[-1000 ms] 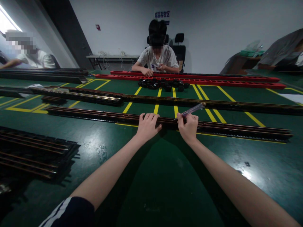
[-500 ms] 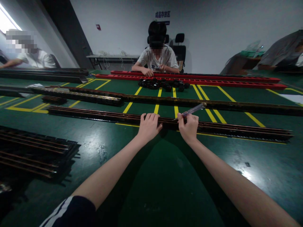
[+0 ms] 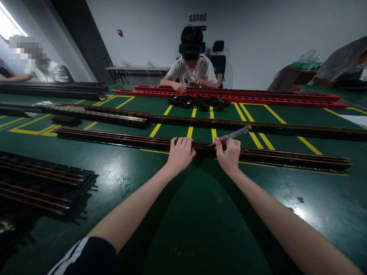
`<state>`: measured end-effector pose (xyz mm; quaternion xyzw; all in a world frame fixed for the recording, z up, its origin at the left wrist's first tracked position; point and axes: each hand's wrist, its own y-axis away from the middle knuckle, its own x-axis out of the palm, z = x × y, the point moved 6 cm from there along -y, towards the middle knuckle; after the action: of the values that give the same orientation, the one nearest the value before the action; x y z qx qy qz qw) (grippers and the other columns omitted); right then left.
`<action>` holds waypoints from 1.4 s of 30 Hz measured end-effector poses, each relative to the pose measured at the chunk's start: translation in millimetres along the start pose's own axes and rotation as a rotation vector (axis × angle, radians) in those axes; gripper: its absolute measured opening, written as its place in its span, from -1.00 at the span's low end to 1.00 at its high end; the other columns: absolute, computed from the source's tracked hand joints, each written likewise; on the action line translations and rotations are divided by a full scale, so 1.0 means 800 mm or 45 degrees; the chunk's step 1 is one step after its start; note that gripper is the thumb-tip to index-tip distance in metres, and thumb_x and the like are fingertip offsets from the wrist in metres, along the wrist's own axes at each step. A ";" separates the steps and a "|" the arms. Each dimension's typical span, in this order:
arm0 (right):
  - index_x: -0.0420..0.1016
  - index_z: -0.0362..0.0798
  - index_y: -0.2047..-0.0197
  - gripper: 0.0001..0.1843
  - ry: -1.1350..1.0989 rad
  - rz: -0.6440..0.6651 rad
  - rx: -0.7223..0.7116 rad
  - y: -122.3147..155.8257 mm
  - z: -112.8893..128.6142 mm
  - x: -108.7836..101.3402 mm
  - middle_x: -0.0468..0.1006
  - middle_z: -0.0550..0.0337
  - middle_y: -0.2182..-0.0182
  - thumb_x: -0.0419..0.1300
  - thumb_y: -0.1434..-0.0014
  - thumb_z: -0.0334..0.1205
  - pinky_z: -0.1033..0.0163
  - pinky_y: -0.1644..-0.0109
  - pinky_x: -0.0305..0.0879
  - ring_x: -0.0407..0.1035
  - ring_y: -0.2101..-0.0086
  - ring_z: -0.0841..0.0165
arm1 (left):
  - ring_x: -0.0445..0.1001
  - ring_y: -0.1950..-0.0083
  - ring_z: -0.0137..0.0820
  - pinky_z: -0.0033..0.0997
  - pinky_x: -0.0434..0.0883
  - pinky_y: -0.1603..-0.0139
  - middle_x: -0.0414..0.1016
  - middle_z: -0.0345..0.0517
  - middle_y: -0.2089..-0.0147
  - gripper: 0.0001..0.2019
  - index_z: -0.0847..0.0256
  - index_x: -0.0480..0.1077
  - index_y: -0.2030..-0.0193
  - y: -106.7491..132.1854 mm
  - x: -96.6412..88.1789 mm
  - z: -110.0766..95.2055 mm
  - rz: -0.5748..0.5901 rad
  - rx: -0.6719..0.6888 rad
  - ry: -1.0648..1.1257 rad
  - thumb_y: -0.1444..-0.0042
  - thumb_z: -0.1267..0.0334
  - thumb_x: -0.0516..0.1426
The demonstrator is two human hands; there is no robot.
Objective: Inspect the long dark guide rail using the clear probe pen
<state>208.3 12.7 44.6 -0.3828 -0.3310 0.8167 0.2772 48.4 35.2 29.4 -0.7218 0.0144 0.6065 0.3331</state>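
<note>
A long black rail with copper-coloured strips (image 3: 286, 157) lies crosswise on the green table in front of me. My left hand (image 3: 180, 153) is closed over it, fingers across the top and thumb along the near side. Just to the right, my right hand (image 3: 228, 154) grips a screwdriver (image 3: 235, 133) with a clear handle. The handle slants up to the right, and the thin tip points down left onto the rail between my hands. Whether the tip touches a particular part is too small to tell.
Beyond lies another long dark rail (image 3: 272, 127). Black parts (image 3: 197, 102) sit before red rails (image 3: 258, 98), where a co-worker (image 3: 192, 72) sits. More copper-striped rails (image 3: 37, 183) lie at left. Yellow lines (image 3: 189, 131) mark the table (image 3: 183, 229).
The rail under my hands has slid slightly to the left. Both hands and the screwdriver hold almost the same position.
</note>
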 end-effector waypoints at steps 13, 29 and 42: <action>0.22 0.01 0.54 -0.59 -0.015 0.004 0.007 0.000 0.000 0.000 0.48 0.10 0.51 -0.06 -0.25 0.04 0.07 0.17 0.12 0.33 0.42 0.26 | 0.34 -0.10 -0.18 -0.03 0.14 -0.20 0.45 0.05 -0.07 -0.65 0.27 0.34 -0.07 0.001 -0.002 -0.002 -0.019 0.021 -0.021 -0.22 0.32 -0.10; 0.26 0.00 0.51 -0.61 -0.031 0.014 0.019 0.000 -0.002 0.002 0.45 0.15 0.54 -0.05 -0.26 0.02 0.09 0.22 0.13 0.30 0.47 0.29 | 0.33 -0.11 -0.19 -0.02 0.13 -0.21 0.44 0.02 -0.08 -0.67 0.23 0.35 -0.06 0.001 0.001 0.000 -0.022 0.048 -0.035 -0.20 0.33 -0.05; 0.29 -0.02 0.49 -0.64 0.002 0.028 -0.064 0.002 0.002 0.003 0.48 0.13 0.50 -0.02 -0.26 -0.02 0.10 0.22 0.14 0.32 0.44 0.29 | 0.33 -0.11 -0.19 -0.03 0.13 -0.21 0.44 0.04 -0.08 -0.65 0.27 0.34 -0.08 0.001 -0.001 -0.002 -0.011 0.059 -0.049 -0.20 0.35 -0.08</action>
<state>205.3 12.8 43.5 -0.3940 -0.3470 0.8108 0.2589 49.2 33.2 30.0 -0.7021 0.0188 0.6183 0.3526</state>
